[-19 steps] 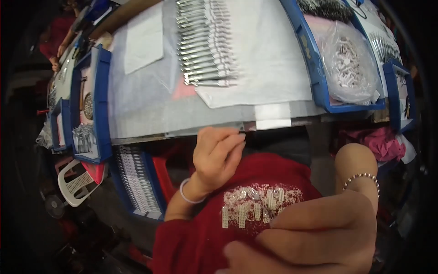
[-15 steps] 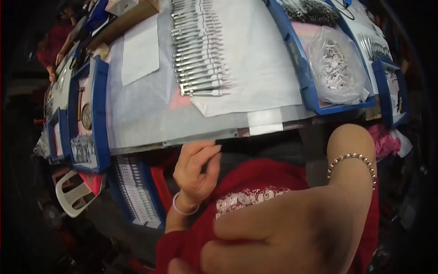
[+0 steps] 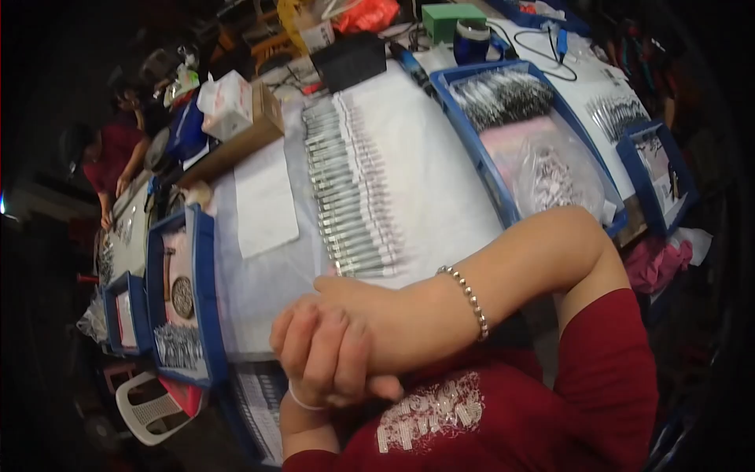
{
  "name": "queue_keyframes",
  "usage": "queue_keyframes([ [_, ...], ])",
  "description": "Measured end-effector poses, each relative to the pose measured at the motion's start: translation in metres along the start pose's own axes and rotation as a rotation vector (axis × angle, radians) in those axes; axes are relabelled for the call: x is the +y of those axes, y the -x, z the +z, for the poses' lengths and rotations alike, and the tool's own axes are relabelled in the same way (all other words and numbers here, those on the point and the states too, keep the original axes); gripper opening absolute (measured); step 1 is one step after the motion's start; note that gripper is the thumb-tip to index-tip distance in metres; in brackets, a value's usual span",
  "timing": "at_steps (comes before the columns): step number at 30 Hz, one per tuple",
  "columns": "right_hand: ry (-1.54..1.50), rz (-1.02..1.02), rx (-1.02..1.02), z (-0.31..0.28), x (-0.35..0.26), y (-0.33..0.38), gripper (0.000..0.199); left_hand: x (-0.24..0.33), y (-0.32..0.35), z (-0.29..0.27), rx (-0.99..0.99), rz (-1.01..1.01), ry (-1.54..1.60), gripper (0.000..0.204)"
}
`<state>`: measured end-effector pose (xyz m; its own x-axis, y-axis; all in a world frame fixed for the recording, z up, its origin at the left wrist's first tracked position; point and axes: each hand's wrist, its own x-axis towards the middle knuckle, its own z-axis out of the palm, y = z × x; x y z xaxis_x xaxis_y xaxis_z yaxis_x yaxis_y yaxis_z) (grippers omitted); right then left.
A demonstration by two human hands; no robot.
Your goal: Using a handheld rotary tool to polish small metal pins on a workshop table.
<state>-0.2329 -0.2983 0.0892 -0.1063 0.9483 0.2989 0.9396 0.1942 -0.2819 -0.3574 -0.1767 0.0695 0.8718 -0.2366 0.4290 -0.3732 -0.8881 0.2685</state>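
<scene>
My right forearm, wearing a beaded bracelet, reaches across my body from the right. My right hand [image 3: 376, 313] overlaps my left hand [image 3: 322, 354] at the table's near edge, and its fingers are hidden. A white band circles my left wrist. The left fingers are curled up against the right hand; whatever lies within them is hidden. Just beyond the hands is a long row of slender grey-and-silver rods [image 3: 346, 200] with pale ends, laid side by side on white sheeting. To its left lies a white paper sheet [image 3: 263, 204].
At right, a blue tray [image 3: 491, 177] holds dark slender pieces and a clear bag of small white parts [image 3: 554, 177]. Another blue tray [image 3: 211, 315] at left carries metal pieces and a round dish. A white plastic chair [image 3: 149, 405] stands below it. Another person [image 3: 118, 157] works at far left.
My right hand has swung up and away from close to the camera to meet my left hand. The view has tilted up, showing more of the table's far side.
</scene>
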Motion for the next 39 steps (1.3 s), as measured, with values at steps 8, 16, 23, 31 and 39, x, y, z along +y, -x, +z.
queue_keyframes([
  [8, -0.349, 0.373, 0.386, -0.114, 0.197, 0.054, 0.027, -0.098, -0.082, 0.034, 0.389, -0.325, 0.374, 0.022],
  [16, -0.582, 1.1, 0.918, -0.086, 0.469, 0.146, 0.044, -0.107, -0.043, 0.075, 0.072, -0.576, 0.413, 0.014],
  [23, -0.211, 1.256, 0.603, -0.05, 0.542, 0.11, 0.069, -0.098, -0.034, 0.078, 0.02, -0.737, 0.379, 0.016],
  [31, -0.306, 1.318, 0.671, -0.041, 0.551, 0.108, 0.069, -0.081, -0.038, 0.084, 0.072, -0.808, 0.479, 0.016],
  [39, -0.07, 1.468, 0.814, -0.057, 0.516, 0.121, 0.059, -0.071, -0.018, 0.075, 0.201, -0.802, 0.588, 0.017],
])
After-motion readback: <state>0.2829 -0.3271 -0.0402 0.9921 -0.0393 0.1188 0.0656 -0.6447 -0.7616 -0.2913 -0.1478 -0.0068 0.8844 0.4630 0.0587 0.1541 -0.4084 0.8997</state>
